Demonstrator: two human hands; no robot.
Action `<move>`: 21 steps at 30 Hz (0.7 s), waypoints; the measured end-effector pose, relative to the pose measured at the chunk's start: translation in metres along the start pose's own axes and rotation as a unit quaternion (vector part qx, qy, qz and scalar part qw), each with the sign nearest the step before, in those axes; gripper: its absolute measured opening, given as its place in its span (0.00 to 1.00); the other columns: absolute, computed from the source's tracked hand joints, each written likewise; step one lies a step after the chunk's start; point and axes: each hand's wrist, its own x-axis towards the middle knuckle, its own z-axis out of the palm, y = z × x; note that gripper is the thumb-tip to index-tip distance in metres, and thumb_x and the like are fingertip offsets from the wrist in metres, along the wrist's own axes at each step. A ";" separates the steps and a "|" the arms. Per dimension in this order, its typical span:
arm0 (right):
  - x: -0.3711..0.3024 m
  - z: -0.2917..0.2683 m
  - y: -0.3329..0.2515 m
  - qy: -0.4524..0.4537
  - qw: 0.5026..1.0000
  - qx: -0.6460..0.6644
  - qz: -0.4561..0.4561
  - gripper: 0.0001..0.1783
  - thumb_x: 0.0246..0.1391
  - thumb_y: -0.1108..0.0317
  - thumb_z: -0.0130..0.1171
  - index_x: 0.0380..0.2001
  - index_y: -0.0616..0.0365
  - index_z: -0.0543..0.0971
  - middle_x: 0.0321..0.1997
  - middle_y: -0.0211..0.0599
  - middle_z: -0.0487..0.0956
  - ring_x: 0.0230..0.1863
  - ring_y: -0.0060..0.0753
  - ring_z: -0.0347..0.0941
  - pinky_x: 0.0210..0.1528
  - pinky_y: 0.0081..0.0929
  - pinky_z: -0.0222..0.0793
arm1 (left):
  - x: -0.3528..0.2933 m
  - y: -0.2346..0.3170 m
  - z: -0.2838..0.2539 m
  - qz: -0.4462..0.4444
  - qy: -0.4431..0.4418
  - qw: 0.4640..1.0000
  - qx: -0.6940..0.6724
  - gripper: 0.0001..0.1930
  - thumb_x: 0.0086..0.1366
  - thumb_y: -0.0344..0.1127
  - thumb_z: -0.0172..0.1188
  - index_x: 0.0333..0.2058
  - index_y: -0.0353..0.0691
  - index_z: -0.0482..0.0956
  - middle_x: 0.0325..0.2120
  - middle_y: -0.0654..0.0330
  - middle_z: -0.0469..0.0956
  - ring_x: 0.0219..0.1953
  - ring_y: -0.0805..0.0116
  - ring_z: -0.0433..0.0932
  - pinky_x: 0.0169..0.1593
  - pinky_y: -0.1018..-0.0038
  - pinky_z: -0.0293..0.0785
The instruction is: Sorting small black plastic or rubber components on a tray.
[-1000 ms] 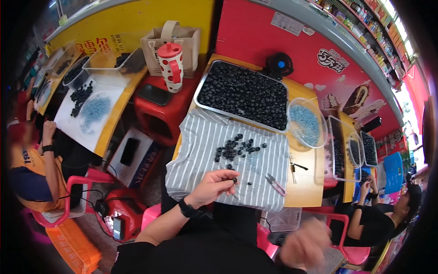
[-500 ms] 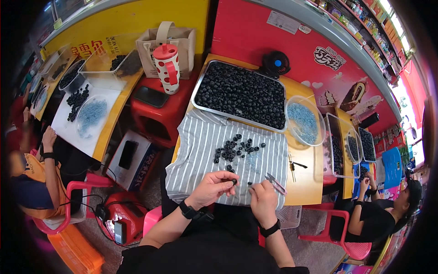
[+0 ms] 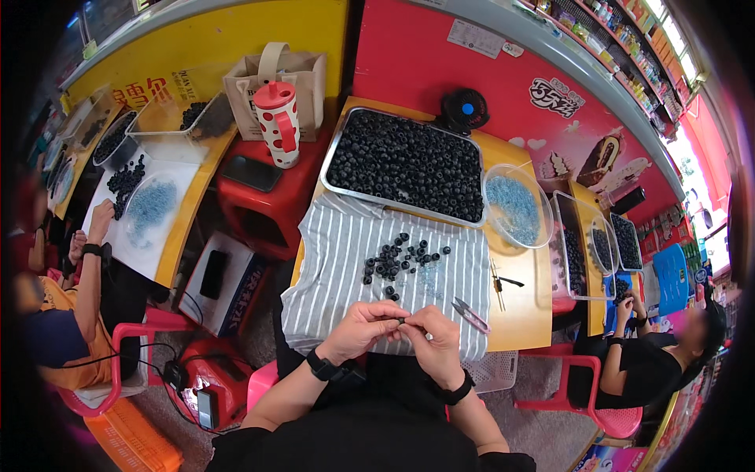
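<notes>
My left hand (image 3: 360,330) and my right hand (image 3: 435,342) meet above the near edge of a grey-and-white striped cloth (image 3: 330,267). Between the left fingertips is a small black round part (image 3: 401,320), mostly covered by fingers. The right thumb and forefinger are pinched against that part; whatever else they hold is too small to see. On the cloth lie a loose cluster of black round parts (image 3: 391,261) and a few pale blue bits (image 3: 429,277). Thread snips (image 3: 471,315) with pinkish handles rest beside the right hand.
Behind the cloth stands a metal tray (image 3: 363,193) full of black parts. To its right are a clear bowl (image 3: 543,206) of pale blue bits and thin tools (image 3: 497,285). A spotted tumbler (image 3: 278,130) stands on a red stool (image 3: 275,206). Co-workers sit at tables on both sides.
My right hand has moved left and up from beside the snips to meet the left hand at the black part. The view has shifted slightly.
</notes>
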 end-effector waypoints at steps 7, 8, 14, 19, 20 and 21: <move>-0.002 -0.006 -0.005 -0.043 0.987 0.114 0.108 0.06 0.47 0.79 0.66 0.24 0.64 0.77 0.22 0.32 0.77 0.24 0.17 0.73 0.26 0.18 0.68 | -0.004 0.007 -0.001 -0.025 -0.047 0.998 0.044 0.10 0.64 0.23 0.57 0.44 0.28 0.80 0.38 0.56 0.75 0.34 0.72 0.78 0.38 0.79 0.76; -0.003 -0.006 -0.003 -0.043 0.988 0.103 0.109 0.06 0.47 0.79 0.66 0.23 0.63 0.77 0.21 0.31 0.77 0.23 0.16 0.72 0.25 0.18 0.67 | -0.004 0.008 -0.001 -0.025 -0.046 0.997 0.052 0.10 0.64 0.23 0.58 0.44 0.28 0.80 0.39 0.56 0.75 0.34 0.73 0.78 0.38 0.79 0.76; -0.005 -0.008 0.003 -0.016 0.986 0.097 0.135 0.06 0.47 0.77 0.67 0.24 0.63 0.78 0.21 0.29 0.76 0.23 0.13 0.69 0.26 0.15 0.64 | -0.005 0.004 -0.003 -0.031 -0.033 0.999 0.017 0.12 0.64 0.24 0.57 0.46 0.28 0.78 0.37 0.56 0.77 0.33 0.73 0.78 0.36 0.79 0.75; -0.008 -0.043 0.033 0.106 0.981 -0.004 0.159 0.05 0.45 0.77 0.65 0.28 0.62 0.80 0.24 0.33 0.77 0.25 0.22 0.72 0.28 0.21 0.66 | -0.005 0.007 0.001 -0.027 0.020 0.999 -0.043 0.12 0.65 0.23 0.55 0.48 0.30 0.76 0.33 0.59 0.78 0.33 0.72 0.79 0.38 0.78 0.75; -0.010 -0.045 0.040 0.099 0.984 -0.051 0.136 0.06 0.45 0.77 0.65 0.29 0.62 0.80 0.24 0.35 0.76 0.25 0.26 0.73 0.28 0.23 0.67 | -0.004 0.007 0.002 -0.025 0.018 0.999 -0.045 0.12 0.65 0.23 0.55 0.47 0.30 0.77 0.34 0.59 0.79 0.33 0.71 0.79 0.39 0.78 0.75; -0.011 -0.047 0.043 0.091 0.985 -0.098 0.112 0.07 0.44 0.77 0.65 0.29 0.61 0.80 0.25 0.37 0.76 0.25 0.30 0.74 0.28 0.25 0.68 | -0.005 0.007 0.002 -0.023 0.017 0.998 -0.047 0.12 0.65 0.24 0.55 0.47 0.30 0.77 0.34 0.58 0.79 0.33 0.71 0.79 0.39 0.77 0.75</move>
